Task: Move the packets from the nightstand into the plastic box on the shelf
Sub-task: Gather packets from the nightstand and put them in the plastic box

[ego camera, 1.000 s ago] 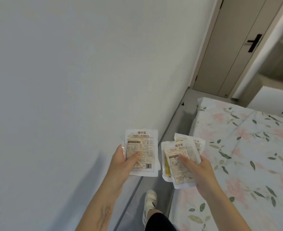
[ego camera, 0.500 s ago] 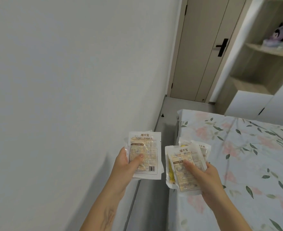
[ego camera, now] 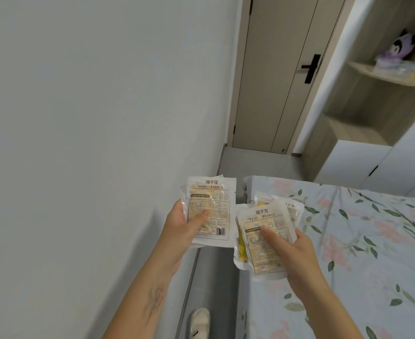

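Packets are in both hands, carried in the air above the gap between wall and bed; none rests on any surface in view. The left hand grips one stack of packets, thumb pressed on the printed face and fingers curled behind; whether it is one packet or several cannot be told. The right hand grips a fanned bundle of at least three, thumb on the top face, with a yellow packet showing at the left edge and another protruding at the upper right. Risk, judged from this grip: the fanned bundle is held by thumb pressure alone, and smooth film faces may slide on one another, so the lower or outer packets could slip out and fall into the gap or onto the bed. A jolt or a loosened thumb would cause it. Squaring the bundle before moving on would reduce this. The plastic box is not in view, and the nightstand is not in view. Open room: a narrow floor strip runs ahead between the wall on the left and the bed edge on the right, toward a closed door. The shelf unit stands to the right of the door, beyond the bed corner, holding a plush toy on an upper level. The bed corner and the shelf's front edges are the likely snag points for the right elbow and bundle.
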Available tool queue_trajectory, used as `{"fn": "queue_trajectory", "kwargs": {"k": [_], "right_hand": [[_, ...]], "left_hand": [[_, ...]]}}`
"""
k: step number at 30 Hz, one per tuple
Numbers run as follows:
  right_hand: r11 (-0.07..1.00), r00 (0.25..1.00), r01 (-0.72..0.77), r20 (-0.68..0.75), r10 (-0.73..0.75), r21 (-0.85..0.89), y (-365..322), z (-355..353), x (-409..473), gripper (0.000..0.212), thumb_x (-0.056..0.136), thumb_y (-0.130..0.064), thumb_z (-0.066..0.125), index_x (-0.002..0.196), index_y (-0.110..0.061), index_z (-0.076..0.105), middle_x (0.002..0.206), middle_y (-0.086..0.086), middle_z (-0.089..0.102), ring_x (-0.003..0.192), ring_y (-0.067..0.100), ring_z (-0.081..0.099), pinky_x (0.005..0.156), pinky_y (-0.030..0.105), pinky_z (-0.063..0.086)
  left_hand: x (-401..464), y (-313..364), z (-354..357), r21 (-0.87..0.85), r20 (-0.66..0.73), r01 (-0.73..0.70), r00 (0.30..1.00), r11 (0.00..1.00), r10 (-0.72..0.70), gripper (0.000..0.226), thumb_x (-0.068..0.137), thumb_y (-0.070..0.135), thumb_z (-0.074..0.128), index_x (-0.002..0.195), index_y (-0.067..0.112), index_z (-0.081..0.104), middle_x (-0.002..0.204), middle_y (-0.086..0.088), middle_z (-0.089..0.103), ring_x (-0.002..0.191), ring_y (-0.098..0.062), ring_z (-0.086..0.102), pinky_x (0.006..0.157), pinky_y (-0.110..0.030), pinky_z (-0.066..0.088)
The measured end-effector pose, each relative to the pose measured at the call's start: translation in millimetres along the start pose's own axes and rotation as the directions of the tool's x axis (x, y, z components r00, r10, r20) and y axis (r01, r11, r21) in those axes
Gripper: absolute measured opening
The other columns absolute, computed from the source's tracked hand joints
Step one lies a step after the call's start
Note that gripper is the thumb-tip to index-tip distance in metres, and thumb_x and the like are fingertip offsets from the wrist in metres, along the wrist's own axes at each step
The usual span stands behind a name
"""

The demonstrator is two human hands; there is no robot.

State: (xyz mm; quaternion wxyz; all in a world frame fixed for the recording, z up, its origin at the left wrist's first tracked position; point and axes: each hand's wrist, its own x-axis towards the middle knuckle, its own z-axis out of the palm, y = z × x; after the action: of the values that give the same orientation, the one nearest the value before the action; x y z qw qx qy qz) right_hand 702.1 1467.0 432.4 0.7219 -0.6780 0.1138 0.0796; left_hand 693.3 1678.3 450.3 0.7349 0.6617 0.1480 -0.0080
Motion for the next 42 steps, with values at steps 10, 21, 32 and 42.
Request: {"fn": "queue_trajectory", "kwargs": {"k": [10, 21, 32, 42], "right_hand": [[0.999, 0.997, -0.036, -0.065, 0.036, 0.003, -49.6, 16.5, 209.8, 0.018, 0.080, -0.020, 0.073, 0.097, -0.017, 0.068, 0.083, -0.001, 0.077, 0.076, 0.020, 0.075, 0.076, 0.041, 0.058], [0.997, 0.995, -0.076, -0.068, 0.076, 0.014, -99.3, 30.6, 425.5, 0.015, 0.082, -0.018, 0.072, 0.096, -0.016, 0.067, 0.079, -0.004, 0.077, 0.073, 0.016, 0.075, 0.058, 0.029, 0.058], [0.995, 0.994, -0.068, -0.082, 0.074, 0.076, -196.5, -9.5, 712.2, 0.019, 0.083, -0.011, 0.070, 0.101, -0.006, 0.068, 0.090, 0.010, 0.077, 0.083, 0.029, 0.074, 0.079, 0.048, 0.058], [0.988, 0.937, -0.084, -0.328, 0.123, 0.130, -275.5, -61.7, 927.6, 0.021, 0.075, -0.010, 0.078, 0.093, -0.008, 0.070, 0.082, 0.007, 0.077, 0.081, 0.025, 0.072, 0.068, 0.034, 0.055]], "left_hand": [[219.4, 35.3, 38.9, -0.034, 0.027, 0.012, 1.000, 0.999, -0.011, 0.025, 0.092, 0.013, 0.062, 0.116, 0.020, 0.060, 0.107, 0.003, 0.074, 0.096, -0.014, 0.071, 0.085, -0.035, 0.056], [412.4, 56.3, 67.5, -0.081, 0.001, 0.078, 0.997, 0.994, -0.079, 0.026, 0.092, 0.009, 0.060, 0.115, 0.022, 0.060, 0.106, -0.001, 0.074, 0.096, -0.019, 0.072, 0.084, -0.039, 0.055], [709.4, 129.8, 195.6, -0.042, 0.058, 0.076, 0.996, 0.996, -0.074, 0.029, 0.091, 0.012, 0.061, 0.118, 0.024, 0.059, 0.111, -0.001, 0.072, 0.102, -0.022, 0.069, 0.094, -0.047, 0.053], [949.6, 195.0, 316.0, 0.000, 0.274, 0.106, 0.956, 0.994, -0.101, 0.032, 0.090, 0.001, 0.060, 0.116, 0.019, 0.061, 0.100, -0.003, 0.076, 0.095, -0.023, 0.072, 0.090, -0.044, 0.054]]}}
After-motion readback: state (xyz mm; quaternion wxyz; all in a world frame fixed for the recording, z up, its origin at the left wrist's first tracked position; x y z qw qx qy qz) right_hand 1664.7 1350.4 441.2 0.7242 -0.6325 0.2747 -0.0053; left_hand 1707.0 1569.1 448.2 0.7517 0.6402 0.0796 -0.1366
